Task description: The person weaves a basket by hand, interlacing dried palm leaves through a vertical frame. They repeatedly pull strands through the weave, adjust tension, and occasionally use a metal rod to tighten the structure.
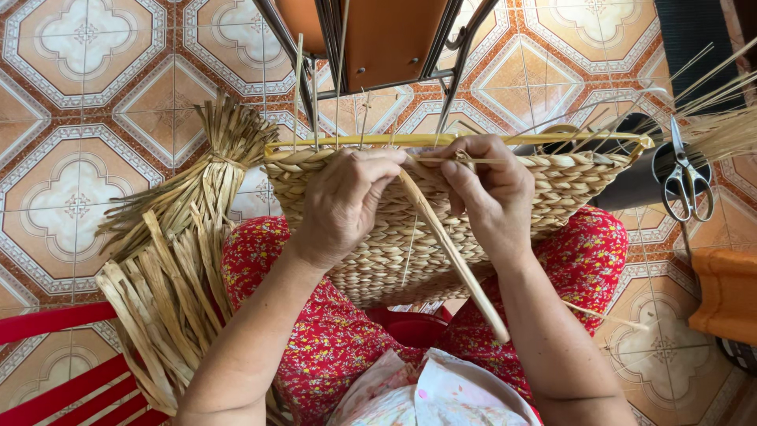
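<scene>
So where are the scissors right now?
In the head view, the scissors lie at the far right on a dark round object, just beyond the right end of the woven basket, beside loose straw stalks.

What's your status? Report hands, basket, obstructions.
Left hand gripping basket rim. Right hand pinching strand at rim. Scissors off right, straw bundle left; nothing blocking.
</scene>
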The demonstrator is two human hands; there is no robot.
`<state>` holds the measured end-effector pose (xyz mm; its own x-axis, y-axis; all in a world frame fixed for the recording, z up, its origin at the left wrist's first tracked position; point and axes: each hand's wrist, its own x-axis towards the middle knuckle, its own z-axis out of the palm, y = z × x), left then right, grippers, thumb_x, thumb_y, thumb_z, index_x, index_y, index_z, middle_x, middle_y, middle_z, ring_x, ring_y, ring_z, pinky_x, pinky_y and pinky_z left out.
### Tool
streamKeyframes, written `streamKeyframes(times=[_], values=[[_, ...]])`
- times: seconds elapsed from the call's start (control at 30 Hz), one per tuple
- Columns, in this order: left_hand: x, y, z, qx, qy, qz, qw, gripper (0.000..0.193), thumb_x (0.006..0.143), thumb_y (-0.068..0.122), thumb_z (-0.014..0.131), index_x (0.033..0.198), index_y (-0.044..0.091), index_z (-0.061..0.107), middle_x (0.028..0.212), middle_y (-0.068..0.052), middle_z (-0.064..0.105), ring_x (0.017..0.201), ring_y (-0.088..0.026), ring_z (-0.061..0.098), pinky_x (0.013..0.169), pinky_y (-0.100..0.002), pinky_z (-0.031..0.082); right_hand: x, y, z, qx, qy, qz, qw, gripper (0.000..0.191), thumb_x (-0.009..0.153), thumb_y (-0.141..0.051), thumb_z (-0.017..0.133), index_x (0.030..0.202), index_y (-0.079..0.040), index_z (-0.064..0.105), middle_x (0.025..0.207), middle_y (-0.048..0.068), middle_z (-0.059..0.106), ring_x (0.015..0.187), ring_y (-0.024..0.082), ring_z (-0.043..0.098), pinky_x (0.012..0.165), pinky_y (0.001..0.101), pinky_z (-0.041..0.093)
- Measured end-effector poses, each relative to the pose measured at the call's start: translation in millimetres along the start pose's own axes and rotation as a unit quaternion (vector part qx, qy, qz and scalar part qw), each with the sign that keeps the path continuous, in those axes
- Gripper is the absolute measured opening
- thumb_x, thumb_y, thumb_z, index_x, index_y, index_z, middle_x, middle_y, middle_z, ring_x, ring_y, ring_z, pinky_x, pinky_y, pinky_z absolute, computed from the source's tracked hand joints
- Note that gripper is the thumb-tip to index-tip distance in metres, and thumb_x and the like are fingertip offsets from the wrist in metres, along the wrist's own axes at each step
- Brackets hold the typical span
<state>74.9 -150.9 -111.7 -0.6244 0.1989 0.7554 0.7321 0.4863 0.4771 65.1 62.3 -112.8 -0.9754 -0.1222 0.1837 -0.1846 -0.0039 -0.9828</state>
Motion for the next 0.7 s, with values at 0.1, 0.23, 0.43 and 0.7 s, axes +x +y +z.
streamKeyframes(times=[0.1,0.23,0.43,0.7], values=[[-0.1,3.2,-0.1,-0.015,0.013,-0.024,1.000,0.015,0.104,0.001,0.066,0.114,0.005,0.056,0.113,-0.009,0.073,0.102,-0.024,0.074,0.089,-0.034,0.061,-0.2,10.0,-5.6,0.081,0.007,0.044,0.996,0.005,0.103,-0.002,0.061,0.108,-0.001,0.063,0.095,0.006,0.075,0.058,0.001,0.053,0.050,0.0173,0.042],[2.1,6.5,12.6,0.031,0.010,-0.058,0.998,0.017,0.104,0.000,0.070,0.115,0.004,0.058,0.102,-0.008,0.072,0.091,-0.020,0.073,0.081,-0.030,0.065,-13.9,22.2,6.1,0.119,0.025,0.003,0.993,0.008,0.106,-0.002,0.060,0.111,0.000,0.066,0.090,0.008,0.074,0.053,0.001,0.052,0.045,0.0172,0.040],[3.9,7.6,23.4,0.117,-0.012,-0.048,0.992,0.017,0.101,0.001,0.072,0.114,0.005,0.063,0.099,-0.009,0.073,0.094,-0.021,0.075,0.081,-0.031,0.065,-32.8,11.2,16.7,-0.054,0.043,-0.098,0.993,0.022,0.097,-0.002,0.071,0.119,-0.002,0.067,0.115,0.012,0.072,0.070,0.008,0.056,0.057,0.0203,0.048],[14.5,12.4,6.6,0.022,-0.045,-0.053,0.997,0.025,0.092,0.011,0.079,0.115,0.013,0.070,0.106,-0.006,0.077,0.097,-0.019,0.075,0.087,-0.032,0.064,-9.9,-33.7,-31.4,-0.500,0.001,-0.204,0.842,0.032,0.091,-0.018,0.087,0.118,-0.012,0.073,0.108,0.010,0.062,0.091,0.024,0.068,0.074,0.0369,0.057]])
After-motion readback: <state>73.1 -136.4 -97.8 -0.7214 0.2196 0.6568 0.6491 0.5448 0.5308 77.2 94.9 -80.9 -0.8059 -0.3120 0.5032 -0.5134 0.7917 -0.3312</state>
